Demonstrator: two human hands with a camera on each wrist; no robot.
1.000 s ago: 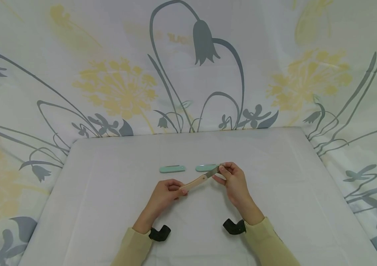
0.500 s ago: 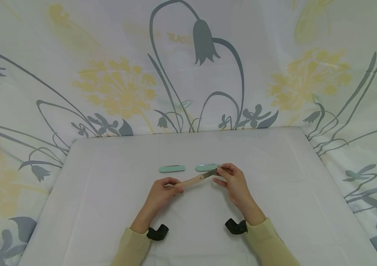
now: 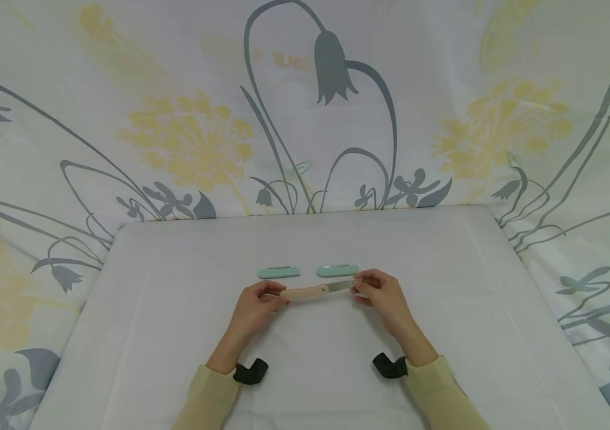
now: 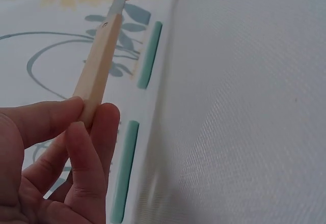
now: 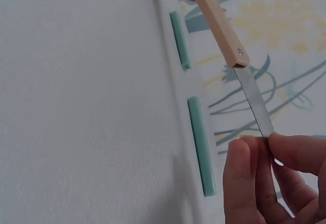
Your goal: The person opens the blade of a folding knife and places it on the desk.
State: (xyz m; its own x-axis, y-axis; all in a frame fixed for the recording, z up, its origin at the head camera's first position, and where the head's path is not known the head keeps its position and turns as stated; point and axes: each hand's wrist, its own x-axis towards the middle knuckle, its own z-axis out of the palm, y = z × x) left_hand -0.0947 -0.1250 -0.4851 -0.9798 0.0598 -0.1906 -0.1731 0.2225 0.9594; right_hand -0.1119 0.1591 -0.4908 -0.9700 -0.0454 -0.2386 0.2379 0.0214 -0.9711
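Both hands hold one folding knife (image 3: 305, 292) with a pale peach handle and its metal blade (image 5: 256, 102) swung out. My left hand (image 3: 255, 307) pinches the handle's end between thumb and fingers. At the other end my right hand (image 3: 388, 301) pinches the blade near its tip, which the fingers partly cover. The knife is held above the table, nearly level in the head view. Just beyond it lie two mint-green folding knives, the left one (image 3: 279, 273) and the right one (image 3: 337, 271), both folded. The right hand's fingertips appear close to the right green knife in the head view.
A white cloth-covered table (image 3: 186, 257) spreads beneath the hands. Behind it and at both sides hangs a flower-printed curtain (image 3: 305, 131). Black wrist-worn cameras (image 3: 251, 371) sit at both sleeves.
The peach knife has turned from slanted to nearly level, its blade end coming nearer. Both hands have moved slightly apart, uncovering more of the right green knife. The grips look much the same.
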